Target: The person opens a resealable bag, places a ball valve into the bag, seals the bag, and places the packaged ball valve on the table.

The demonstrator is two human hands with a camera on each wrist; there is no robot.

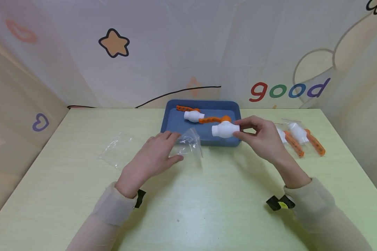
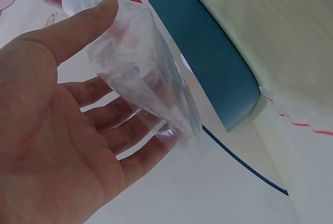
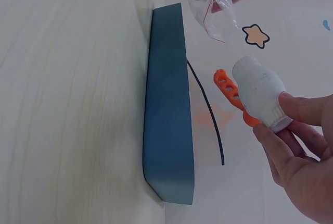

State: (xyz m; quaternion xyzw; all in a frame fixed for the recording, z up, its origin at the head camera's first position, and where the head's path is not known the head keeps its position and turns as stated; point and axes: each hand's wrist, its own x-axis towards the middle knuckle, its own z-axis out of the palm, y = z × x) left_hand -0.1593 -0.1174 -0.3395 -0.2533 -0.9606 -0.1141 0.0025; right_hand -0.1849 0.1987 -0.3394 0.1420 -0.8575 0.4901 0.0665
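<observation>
My right hand (image 1: 260, 137) pinches one end of a white plastic ball valve (image 1: 225, 129) with an orange lever handle (image 3: 228, 88), held above the tray's front right. The valve's other end points left. My left hand (image 1: 154, 153) is left of the tray's front, thumb and fingers spread apart. A clear zip bag (image 1: 188, 143) lies against its fingers (image 2: 130, 146), which show through the plastic in the left wrist view. The thumb crosses the bag's near edge there. Inside the blue tray (image 1: 164, 122) lies another white valve (image 1: 193, 116) with an orange handle.
A flat clear bag (image 1: 117, 150) lies on the table left of my left hand. To the right, partly behind my right hand, are two bagged valves (image 1: 298, 134) with orange handles. A printed curtain (image 1: 176, 52) stands behind the table.
</observation>
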